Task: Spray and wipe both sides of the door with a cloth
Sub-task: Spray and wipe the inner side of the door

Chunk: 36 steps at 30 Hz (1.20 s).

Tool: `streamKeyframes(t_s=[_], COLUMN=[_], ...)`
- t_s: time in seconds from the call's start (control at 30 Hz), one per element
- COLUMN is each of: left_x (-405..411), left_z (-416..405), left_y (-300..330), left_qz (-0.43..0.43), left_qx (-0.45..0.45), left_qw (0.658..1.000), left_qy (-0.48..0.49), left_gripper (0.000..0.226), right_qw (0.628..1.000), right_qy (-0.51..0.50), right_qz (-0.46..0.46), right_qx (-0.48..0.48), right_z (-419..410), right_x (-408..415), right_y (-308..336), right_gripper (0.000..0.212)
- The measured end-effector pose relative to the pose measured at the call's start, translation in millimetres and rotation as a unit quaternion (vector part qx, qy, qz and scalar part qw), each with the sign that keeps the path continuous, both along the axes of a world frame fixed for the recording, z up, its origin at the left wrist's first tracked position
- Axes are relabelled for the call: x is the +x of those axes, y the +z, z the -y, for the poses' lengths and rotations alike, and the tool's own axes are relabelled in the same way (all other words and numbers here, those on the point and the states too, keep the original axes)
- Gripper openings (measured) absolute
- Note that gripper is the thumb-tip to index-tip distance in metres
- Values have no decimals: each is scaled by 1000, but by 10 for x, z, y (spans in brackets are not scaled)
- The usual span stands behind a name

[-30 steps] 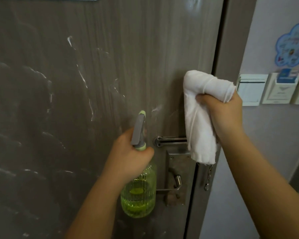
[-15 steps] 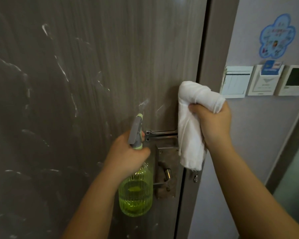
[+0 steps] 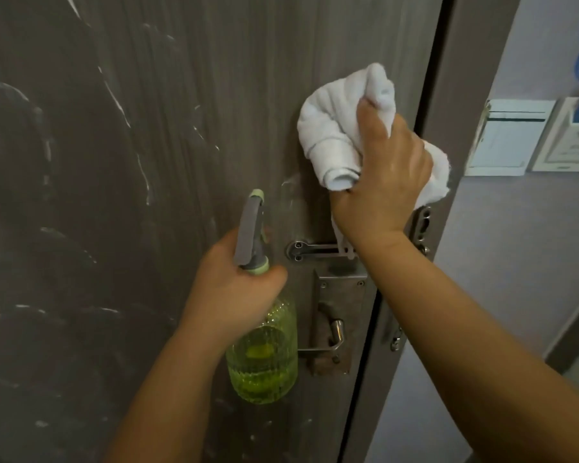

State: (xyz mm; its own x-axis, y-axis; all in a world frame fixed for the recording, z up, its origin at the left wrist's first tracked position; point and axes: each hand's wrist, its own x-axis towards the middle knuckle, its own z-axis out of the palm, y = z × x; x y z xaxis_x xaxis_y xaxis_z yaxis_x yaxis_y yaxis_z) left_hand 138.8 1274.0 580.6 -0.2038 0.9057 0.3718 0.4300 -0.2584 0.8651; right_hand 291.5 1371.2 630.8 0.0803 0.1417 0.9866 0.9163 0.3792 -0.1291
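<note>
Since a second ago the right hand has turned palm-first and pressed the cloth onto the door; the cloth was hanging loose from a fist beside the door edge then. Left hand and bottle barely shifted.

Left to right now: the door (image 3: 168, 162), grey-brown wood grain, carries pale wet streaks and smears across its left and middle. Left hand (image 3: 234, 289) curls round the neck of the spray bottle (image 3: 263, 355), green liquid inside, nozzle up, held near the door just left of the lever handle (image 3: 331, 332). A metal latch plate (image 3: 310, 251) sits above the lever. Right hand (image 3: 385, 182) grips the bunched white cloth (image 3: 331, 135), fingers closed over it, pushing it flat to the door above the latch, close to the closing edge. Wall switches (image 3: 507, 138) lie beyond the frame.

Risks, as a judgement: a trailing fold of cloth hangs at the latch and could snag there on a downward stroke. Streaks at left may dry before wiping reaches them.
</note>
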Motion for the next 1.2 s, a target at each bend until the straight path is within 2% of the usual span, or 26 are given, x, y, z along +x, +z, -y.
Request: streamKeyframes(t_s=[0.1,0.3,0.5,0.63,0.7,0.8,0.9,0.97,1.07,1.2], left_x=[-74,-173,-205,-252,-273,-301,-364,-419,-508,-634], left_z=[-17,-29,-1,-2,-11,7,35,47,59,92], left_y=[-21,-6,40,50,37,11,6,1,-29,-43], left_qz=[0,-4,-2,1,-8,-15,6,9,-3,10], left_qx=[1,9,9,8,10,-3,-3,-8,-5,-12], left_qw=[1000,998,998,996,996,997,997,997,996,994], left_qy=[25,69,67,88,87,79,77,71,85,106], left_gripper=[24,27,18,12,10,8,10,7,26,15], right_qw=[999,998,989,979,989,1000,996,991,991,995], right_qy=[22,21,55,95,64,7,58,95,99,83], right_qz=[-6,24,121,177,132,11,-62,-79,-74,-5], right_qx=[48,62,71,28,-3,-14,22,50,58,61], right_z=[-111,-133,-83,-89,-69,-43,-50,-54,-84,-99], right_x=[-74,-313,-445,-283,-198,-161,-206,-288,-474,-748], right_y=[-152,-489,-757,-448,-151,323,489,400,137,-364], right_gripper=[56,55,50,53,53,48,45,48,53,51])
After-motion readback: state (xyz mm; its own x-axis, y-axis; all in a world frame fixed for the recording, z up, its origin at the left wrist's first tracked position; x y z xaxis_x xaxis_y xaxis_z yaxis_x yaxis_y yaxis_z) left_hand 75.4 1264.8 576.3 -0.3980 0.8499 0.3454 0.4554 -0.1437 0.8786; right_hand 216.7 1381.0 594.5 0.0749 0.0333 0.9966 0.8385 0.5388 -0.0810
